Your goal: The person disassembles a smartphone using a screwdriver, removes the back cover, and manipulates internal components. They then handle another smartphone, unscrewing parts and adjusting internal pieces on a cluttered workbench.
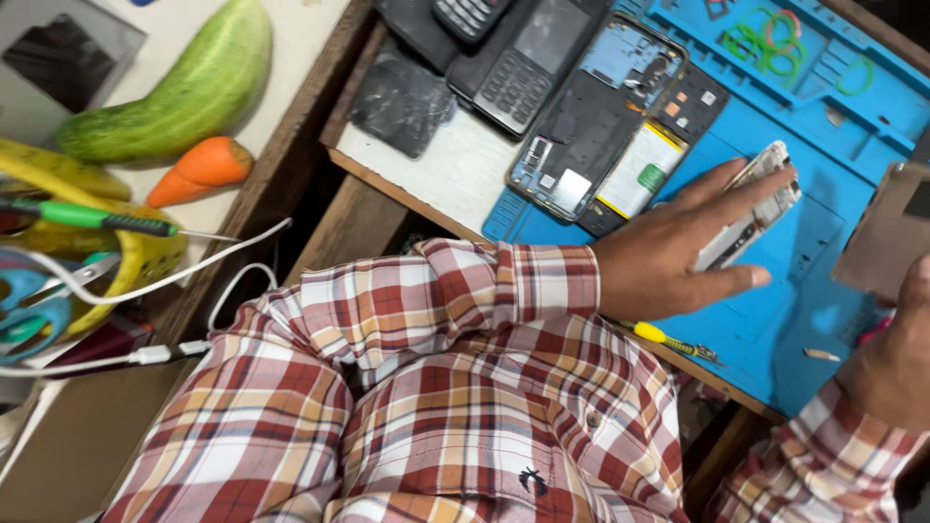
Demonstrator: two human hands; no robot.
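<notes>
My left hand (678,247) rests on a blue work mat (775,320), its fingers wrapped around a white phone frame (751,208) lying on the mat. My right hand (891,358) at the right edge grips a flat brownish phone panel (886,228), raised above the mat. Both arms wear a red, white and tan plaid shirt. Just beyond my left hand lies an opened phone (596,111) with its circuit board showing, and a loose battery (641,174) beside it.
Keypad phones (513,68) and a cracked dark panel (402,97) lie at the back. A yellow-handled screwdriver (668,341) sits at the mat's near edge. To the left are a cucumber (179,92), a carrot (203,169), bananas (97,223), scissors (29,305) and white cables (165,281).
</notes>
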